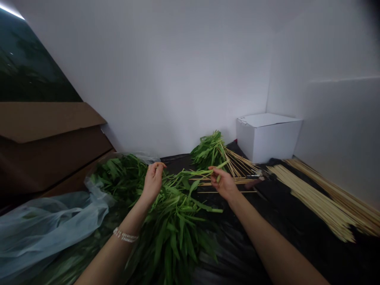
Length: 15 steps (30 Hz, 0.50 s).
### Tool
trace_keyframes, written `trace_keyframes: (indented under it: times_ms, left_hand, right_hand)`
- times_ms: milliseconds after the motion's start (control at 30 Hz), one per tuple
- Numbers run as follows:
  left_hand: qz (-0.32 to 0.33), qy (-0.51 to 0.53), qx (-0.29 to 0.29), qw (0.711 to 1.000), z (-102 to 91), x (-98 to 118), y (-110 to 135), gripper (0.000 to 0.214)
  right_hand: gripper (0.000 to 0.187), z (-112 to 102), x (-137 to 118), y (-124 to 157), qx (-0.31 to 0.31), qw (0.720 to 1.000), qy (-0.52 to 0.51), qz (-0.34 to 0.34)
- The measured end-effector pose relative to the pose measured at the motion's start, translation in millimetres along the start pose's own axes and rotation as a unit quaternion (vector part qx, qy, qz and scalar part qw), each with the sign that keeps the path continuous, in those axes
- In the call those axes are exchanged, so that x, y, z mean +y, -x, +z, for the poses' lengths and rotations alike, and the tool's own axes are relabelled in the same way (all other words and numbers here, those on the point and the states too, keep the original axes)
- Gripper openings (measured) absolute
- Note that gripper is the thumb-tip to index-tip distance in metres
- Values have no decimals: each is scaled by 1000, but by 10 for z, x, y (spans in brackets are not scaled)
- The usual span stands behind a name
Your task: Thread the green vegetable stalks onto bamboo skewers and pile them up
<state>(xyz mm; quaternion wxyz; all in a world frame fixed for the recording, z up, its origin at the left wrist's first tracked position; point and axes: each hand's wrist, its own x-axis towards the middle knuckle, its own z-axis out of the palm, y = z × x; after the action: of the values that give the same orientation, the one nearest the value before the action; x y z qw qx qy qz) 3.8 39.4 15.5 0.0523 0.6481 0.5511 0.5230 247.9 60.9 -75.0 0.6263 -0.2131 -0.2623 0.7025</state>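
A heap of leafy green stalks (pixel 175 221) lies on black plastic sheeting (pixel 261 237) in front of me. My left hand (pixel 152 182) hovers over the heap, its fingertips pinched together on a thin stalk end. My right hand (pixel 224 183) is closed on a green stalk (pixel 208 172) that runs leftward toward the left hand. A beaded bracelet (pixel 126 236) circles my left wrist. Just beyond my right hand lie a few thin wooden sticks (pixel 237 180).
A second bunch of greens on sticks (pixel 215 152) lies further back. A long pile of pale sticks (pixel 320 198) stretches along the right wall. A white box (pixel 267 136) sits in the corner. Brown cardboard (pixel 50 138) and a bluish plastic bag (pixel 44 225) are at left.
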Motion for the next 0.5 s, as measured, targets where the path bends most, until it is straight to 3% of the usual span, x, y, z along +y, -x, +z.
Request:
trace_keyframes:
  times_ms: [100,233,367,500]
  left_hand:
    - [36,34,-22,999,-31,13,8,25]
    - [-7,115,-52,992,-8,121,68,25]
    - [38,16,-22,999,5,249,134,33]
    - [161,-112,-107,975,83,317,229,23]
  right_hand:
    - [28,8,24,14,-7,1000,10,2]
    - [33,37,58,43,-16,999,38,-2]
    - [36,65,77,71,-26,996,80,-15]
    - [33,88,116,90,-41,991,128,-27]
